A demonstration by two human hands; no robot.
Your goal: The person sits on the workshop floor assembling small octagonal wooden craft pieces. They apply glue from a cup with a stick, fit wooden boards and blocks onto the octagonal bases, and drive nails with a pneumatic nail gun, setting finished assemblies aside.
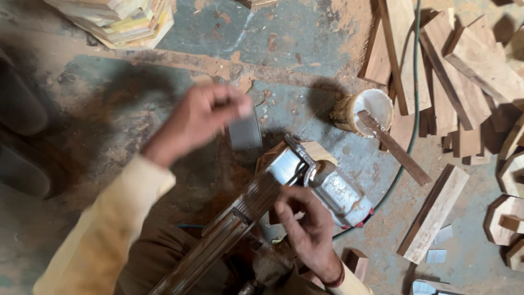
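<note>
The long dark-brown grooved wooden moulding (229, 235) runs from the person's lap up to a small pale wooden block (305, 155), its upper end lying beside a silvery metal power tool (335, 191) on the dusty concrete floor (305, 33). The right hand (308, 226) rests on the moulding's end, fingers curled loosely against it, not clamped; it would do well to press the piece firmly down so it cannot shift. The left hand (204, 117) is raised above the floor, fingers pinched shut on a small grey ridged rectangular piece (244, 130) (blurred, so its material is unclear). A white glue-smeared tub (368, 112) with a wooden stick stands nearby.
</note>
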